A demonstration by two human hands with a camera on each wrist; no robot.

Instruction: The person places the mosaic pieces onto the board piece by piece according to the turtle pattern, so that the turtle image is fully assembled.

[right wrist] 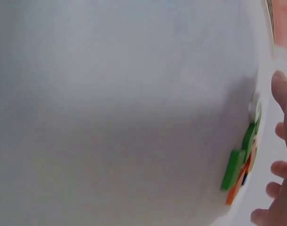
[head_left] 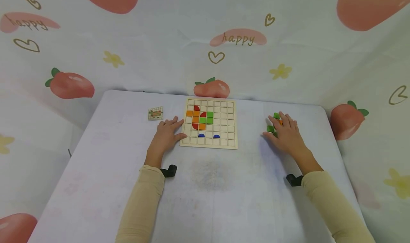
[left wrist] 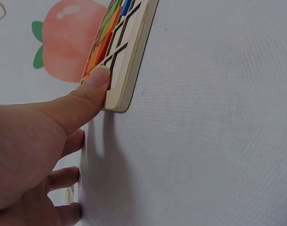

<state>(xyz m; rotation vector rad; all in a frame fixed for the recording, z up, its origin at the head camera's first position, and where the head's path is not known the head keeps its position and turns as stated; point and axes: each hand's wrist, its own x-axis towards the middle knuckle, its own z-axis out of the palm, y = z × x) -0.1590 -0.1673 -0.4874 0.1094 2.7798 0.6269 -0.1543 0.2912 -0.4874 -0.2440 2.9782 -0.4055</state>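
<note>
Our left hand (head_left: 164,136) lies spread, thumb on the grid board (head_left: 225,125), and our right hand (head_left: 286,134) hovers ungripped over loose pieces (head_left: 270,129) on the table (head_left: 243,200), probably light, stiff and best pinched by opposite edges.

A plain beige fabric sleeve (head_left: 137,207), softly creased, covers the person's left forearm; a matching beige fabric sleeve (head_left: 334,207) covers the right. A small black angled device with a rounded end (head_left: 172,170) juts out beside the left cuff (head_left: 152,169), and a similar black angled device (head_left: 292,180) beside the right cuff (head_left: 312,176).
</note>
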